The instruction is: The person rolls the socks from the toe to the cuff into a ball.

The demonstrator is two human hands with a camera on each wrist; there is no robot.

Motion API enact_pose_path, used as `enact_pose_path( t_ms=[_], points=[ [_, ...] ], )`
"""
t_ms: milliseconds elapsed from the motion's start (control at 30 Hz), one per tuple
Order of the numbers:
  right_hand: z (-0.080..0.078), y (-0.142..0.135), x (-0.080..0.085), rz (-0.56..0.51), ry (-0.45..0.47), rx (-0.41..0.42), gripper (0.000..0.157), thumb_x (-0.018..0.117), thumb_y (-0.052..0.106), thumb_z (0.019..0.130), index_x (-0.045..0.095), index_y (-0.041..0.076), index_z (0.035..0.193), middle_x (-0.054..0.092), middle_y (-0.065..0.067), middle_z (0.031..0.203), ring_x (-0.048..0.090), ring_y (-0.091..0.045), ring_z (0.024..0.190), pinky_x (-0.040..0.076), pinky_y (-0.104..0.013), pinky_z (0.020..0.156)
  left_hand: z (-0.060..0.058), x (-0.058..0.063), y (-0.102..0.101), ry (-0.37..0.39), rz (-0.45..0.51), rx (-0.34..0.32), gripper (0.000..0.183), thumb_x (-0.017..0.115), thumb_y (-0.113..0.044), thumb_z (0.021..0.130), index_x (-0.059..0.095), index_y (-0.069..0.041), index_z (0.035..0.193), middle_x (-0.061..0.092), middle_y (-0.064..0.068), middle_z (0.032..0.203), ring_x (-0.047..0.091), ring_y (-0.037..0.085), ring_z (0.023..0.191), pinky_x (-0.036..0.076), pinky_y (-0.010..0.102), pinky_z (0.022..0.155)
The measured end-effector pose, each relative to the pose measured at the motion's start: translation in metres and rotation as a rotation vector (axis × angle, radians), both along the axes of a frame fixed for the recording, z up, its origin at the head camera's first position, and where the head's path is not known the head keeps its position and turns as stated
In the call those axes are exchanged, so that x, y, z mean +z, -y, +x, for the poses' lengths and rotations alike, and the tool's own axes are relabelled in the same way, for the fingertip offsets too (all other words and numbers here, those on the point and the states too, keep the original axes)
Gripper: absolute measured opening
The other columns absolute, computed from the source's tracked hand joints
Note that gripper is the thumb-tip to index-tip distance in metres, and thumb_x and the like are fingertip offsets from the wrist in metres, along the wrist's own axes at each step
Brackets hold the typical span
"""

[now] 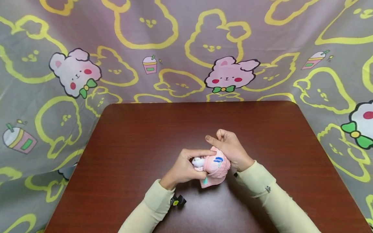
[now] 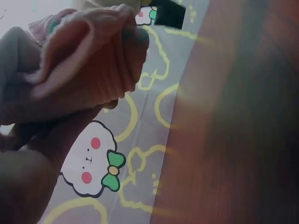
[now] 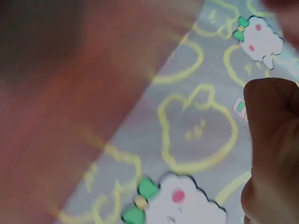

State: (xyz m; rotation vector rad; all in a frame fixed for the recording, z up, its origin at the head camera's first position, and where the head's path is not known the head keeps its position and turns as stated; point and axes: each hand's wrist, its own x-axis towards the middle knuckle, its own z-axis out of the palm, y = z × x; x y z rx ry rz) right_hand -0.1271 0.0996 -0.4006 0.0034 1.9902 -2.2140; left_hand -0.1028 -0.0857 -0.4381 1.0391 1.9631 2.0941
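My left hand [image 1: 186, 165] grips a bundled pink ribbed sock [image 1: 217, 165] between the fingers on its far side and the thumb on its near side. Blue and mint-green marks show on the knit, and a white part bulges out near the left palm. In the left wrist view the pink sock [image 2: 88, 60] shows a loose, gaping fold beside the fingers. My right hand [image 1: 233, 147] is against the sock's right end, thumb out to the left and index finger bent. The right wrist view shows this hand [image 3: 273, 149] without the sock; I cannot tell whether its hidden fingers hold any cloth.
Both hands are over a dark reddish-brown table [image 1: 151, 129]. A grey curtain [image 1: 180, 29] with yellow outlines and bunny faces hangs behind and beside it. A black camera mount [image 1: 178, 201] sticks out from the left wrist, beside the pale sleeve [image 1: 158, 197].
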Motion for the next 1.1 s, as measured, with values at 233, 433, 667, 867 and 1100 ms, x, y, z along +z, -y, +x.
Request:
enact_pose_path(
  t_ms=[233,433,667,867,1100],
  points=[
    [-0.005,-0.015,-0.002,0.095,-0.525,0.135,0.008,0.071,0.000,0.091,0.064,0.001,0.091,0.066,-0.014,0.095,0.062,-0.019,0.077,0.049,-0.025,0.061,-0.004,-0.008,-0.001,0.315,0.202,0.047,0.063,0.064,0.020,0.057,0.072,0.001,0.117,0.072,0.009,0.105,0.062,0.015,0.081,0.054,0.024,0.067],
    [-0.007,-0.033,0.004,0.047,-0.740,0.563,0.034,0.063,0.005,0.098,0.064,-0.001,0.131,0.062,-0.019,0.126,0.059,-0.028,0.112,0.051,-0.029,0.081,-0.006,-0.005,0.009,0.544,0.423,-0.124,0.060,0.061,0.008,0.059,0.075,-0.013,0.114,0.071,0.003,0.096,0.063,0.010,0.082,0.053,0.022,0.071],
    [-0.013,-0.039,0.026,0.070,-0.765,0.775,0.038,0.073,0.010,0.092,0.066,0.004,0.128,0.064,-0.012,0.115,0.059,-0.025,0.094,0.050,-0.033,0.069,-0.002,0.002,0.013,0.574,0.428,-0.361,0.046,0.077,-0.010,0.067,0.073,-0.010,0.113,0.071,-0.002,0.093,0.063,0.007,0.081,0.053,0.021,0.072],
    [-0.011,-0.038,0.034,0.058,-0.721,0.734,0.028,0.080,0.031,0.085,0.065,0.012,0.100,0.059,-0.007,0.093,0.039,-0.019,0.059,0.030,-0.028,0.045,0.006,0.001,0.008,0.563,0.479,-0.421,0.049,0.088,-0.032,0.072,0.072,-0.010,0.112,0.072,-0.002,0.094,0.063,0.008,0.082,0.053,0.022,0.074],
    [-0.006,-0.034,0.030,0.045,-0.742,0.750,0.041,0.072,0.041,0.089,0.046,0.010,0.085,0.043,-0.005,0.079,0.042,-0.021,0.071,0.036,-0.035,0.053,0.015,0.004,0.004,0.635,0.568,-0.451,0.045,0.089,-0.032,0.073,0.073,-0.012,0.110,0.072,-0.002,0.097,0.063,0.009,0.086,0.052,0.023,0.078]
  ],
)
